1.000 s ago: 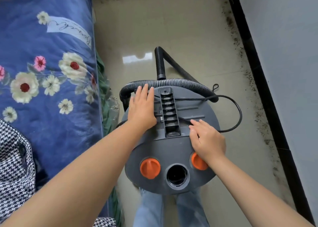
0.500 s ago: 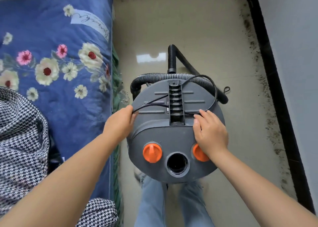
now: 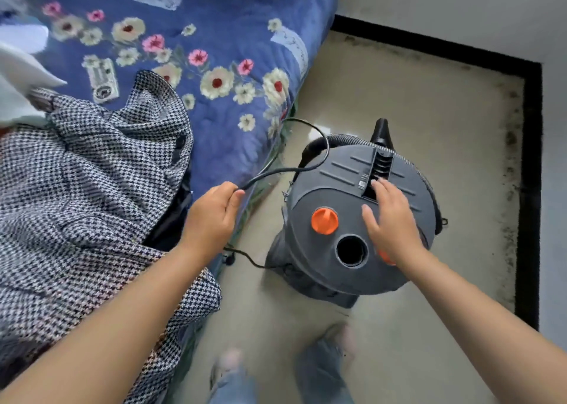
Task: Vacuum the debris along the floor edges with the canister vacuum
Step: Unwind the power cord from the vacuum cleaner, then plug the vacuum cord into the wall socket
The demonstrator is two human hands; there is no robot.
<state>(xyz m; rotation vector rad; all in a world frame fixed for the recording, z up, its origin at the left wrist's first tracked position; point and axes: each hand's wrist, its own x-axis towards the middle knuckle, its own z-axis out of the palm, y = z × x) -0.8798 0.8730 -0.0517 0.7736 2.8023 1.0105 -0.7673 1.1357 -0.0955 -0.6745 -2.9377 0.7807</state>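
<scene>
A grey canister vacuum with orange knobs stands on the beige floor beside the bed. Its ribbed black hose curls round the far side of the lid. My left hand pinches the black power cord, which loops up from the lid and off to the left over the bed edge. My right hand lies flat on the lid with straight fingers, fingertips at the black carry handle, and it covers a second orange knob. Dark debris lines the floor along the black skirting.
A bed with a blue flowered quilt fills the left, with a houndstooth garment lying on it. Black skirting and a grey wall close off the right and far sides. My feet stand on the floor just behind the vacuum.
My left hand has pulled the cord off the lid and out to the left, toward the bed. The right hand stayed on the lid, sliding toward the handle. My view swung left and pulled back.
</scene>
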